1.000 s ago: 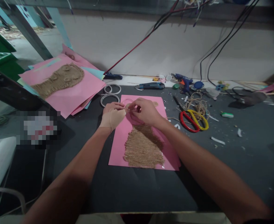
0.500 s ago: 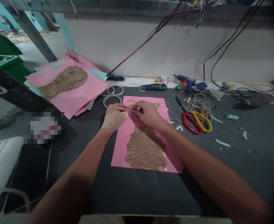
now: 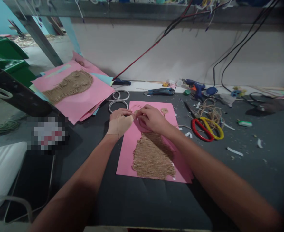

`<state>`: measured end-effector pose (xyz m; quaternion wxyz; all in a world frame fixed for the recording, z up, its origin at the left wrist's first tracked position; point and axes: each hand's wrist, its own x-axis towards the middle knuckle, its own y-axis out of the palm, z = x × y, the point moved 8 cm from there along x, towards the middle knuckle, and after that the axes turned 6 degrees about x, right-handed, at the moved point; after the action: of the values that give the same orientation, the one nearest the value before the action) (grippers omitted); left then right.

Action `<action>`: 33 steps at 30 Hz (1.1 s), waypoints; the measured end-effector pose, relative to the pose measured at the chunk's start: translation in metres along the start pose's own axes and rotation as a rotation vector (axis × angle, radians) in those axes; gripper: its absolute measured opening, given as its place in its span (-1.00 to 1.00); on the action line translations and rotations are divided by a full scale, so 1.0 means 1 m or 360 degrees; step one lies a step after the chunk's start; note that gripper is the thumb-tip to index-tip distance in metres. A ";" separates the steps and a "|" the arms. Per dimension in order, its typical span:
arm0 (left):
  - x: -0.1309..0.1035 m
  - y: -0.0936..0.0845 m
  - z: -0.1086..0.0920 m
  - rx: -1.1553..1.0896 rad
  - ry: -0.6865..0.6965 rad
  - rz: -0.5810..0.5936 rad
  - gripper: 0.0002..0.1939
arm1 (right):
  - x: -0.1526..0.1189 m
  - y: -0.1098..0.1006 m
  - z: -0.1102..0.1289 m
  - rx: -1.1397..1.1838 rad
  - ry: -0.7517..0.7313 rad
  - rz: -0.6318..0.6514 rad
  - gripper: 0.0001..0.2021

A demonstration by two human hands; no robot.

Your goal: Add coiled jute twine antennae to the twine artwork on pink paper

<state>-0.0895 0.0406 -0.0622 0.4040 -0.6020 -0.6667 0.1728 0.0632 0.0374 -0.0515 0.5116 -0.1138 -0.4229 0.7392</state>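
Note:
A pink sheet [image 3: 127, 154] lies on the dark table, bearing a block of brown twine rows [image 3: 154, 156] on its lower part. At its top right sits a small twine coil [image 3: 164, 110]. Over the sheet's upper left, my left hand [image 3: 121, 122], with a beige covering on it, has its fingers closed at a second small coil, mostly hidden. My right hand [image 3: 151, 118] touches the left fingertips, its thumb and fingers pinched on thin twine. A loop of that twine shows just above the fingers.
Red-and-yellow-handled scissors [image 3: 206, 129] and tangled twine [image 3: 211, 111] lie to the right. Behind are a blue cutter [image 3: 160, 91], tape rolls [image 3: 118, 106] and a glue gun [image 3: 196, 87]. Pink sheets with twine work [image 3: 71, 108] are stacked at left, near a white object [image 3: 5, 170].
The view has shifted slightly, so the scene sits a little lower and further right. Both hands stay together at the small coil, with only slight finger movement.

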 end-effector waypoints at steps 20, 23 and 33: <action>0.001 0.000 -0.003 0.0073 0.0058 0.0015 -0.86 | 0.002 0.013 -0.007 -0.0268 0.0021 0.0098 -0.79; 0.001 0.000 -0.004 0.0124 0.0041 0.0026 -0.86 | 0.002 0.013 -0.006 -0.0254 0.0030 0.0095 -0.79; 0.000 0.000 -0.012 0.0150 0.0013 0.0072 -0.93 | -0.001 0.005 0.007 -0.0253 0.0083 0.0090 -0.76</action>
<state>-0.0804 0.0370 -0.0549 0.4306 -0.5979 -0.6424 0.2109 0.0562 0.0326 -0.0512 0.4909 -0.1852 -0.4634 0.7141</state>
